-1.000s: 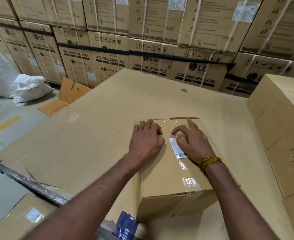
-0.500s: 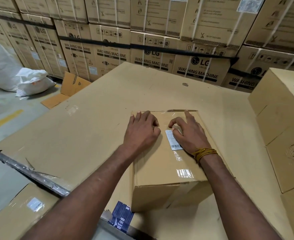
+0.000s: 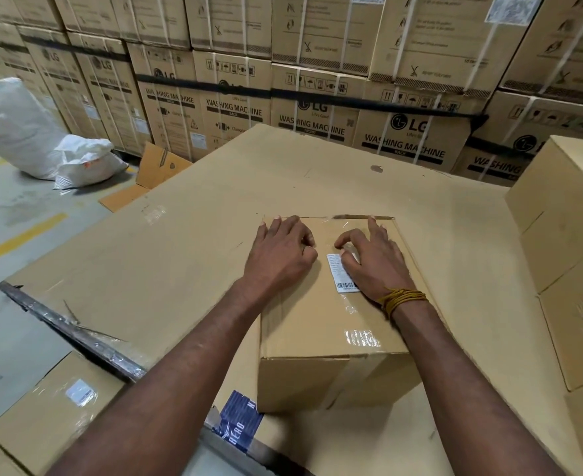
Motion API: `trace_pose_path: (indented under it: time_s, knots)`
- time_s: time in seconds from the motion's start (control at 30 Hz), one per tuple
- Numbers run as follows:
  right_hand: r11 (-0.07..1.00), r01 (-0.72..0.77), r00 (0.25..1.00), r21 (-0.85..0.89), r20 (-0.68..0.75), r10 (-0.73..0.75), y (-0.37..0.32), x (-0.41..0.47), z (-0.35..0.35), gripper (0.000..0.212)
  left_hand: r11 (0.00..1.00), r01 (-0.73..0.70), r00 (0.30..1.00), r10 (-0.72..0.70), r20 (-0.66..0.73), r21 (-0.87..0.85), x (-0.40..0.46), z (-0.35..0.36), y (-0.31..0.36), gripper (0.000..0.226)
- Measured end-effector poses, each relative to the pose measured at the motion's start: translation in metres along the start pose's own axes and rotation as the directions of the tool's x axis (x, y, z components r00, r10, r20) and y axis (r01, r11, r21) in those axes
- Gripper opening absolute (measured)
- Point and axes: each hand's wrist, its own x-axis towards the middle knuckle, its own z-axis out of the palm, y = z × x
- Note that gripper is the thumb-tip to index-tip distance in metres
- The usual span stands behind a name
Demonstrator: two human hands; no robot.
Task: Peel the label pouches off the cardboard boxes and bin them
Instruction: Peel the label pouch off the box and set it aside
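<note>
Label pouch (image 3: 342,273) — white slip with a barcode under clear film — lies stuck on top of a small cardboard box (image 3: 321,324), which sits on a large cardboard sheet (image 3: 197,242). Left hand (image 3: 279,255) rests palm-down on the box top just left of the pouch, fingers loosely bent, holding nothing. Right hand (image 3: 374,259) — yellow thread (image 3: 401,298) at its wrist — lies over the pouch's right side, forefinger and thumb curled at its upper corner; whether they have it pinched I cannot tell.

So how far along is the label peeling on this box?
Nothing looks peeled yet: the label lies flat on the box. In hand: the left hand rests on the box, and the right hand is at the label's edge. Peeling and binning remain.
</note>
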Motion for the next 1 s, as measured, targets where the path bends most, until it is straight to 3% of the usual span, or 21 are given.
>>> trace_pose_path:
  time_s: [1.0]
  knots:
    - [0.999,0.041,0.999,-0.01,0.027,-0.04,0.0032,0.0018,0.0021,0.028,1.0,-0.003,1.0,0.003,-0.018,-0.002,-0.0016,-0.0005,0.0016,0.018]
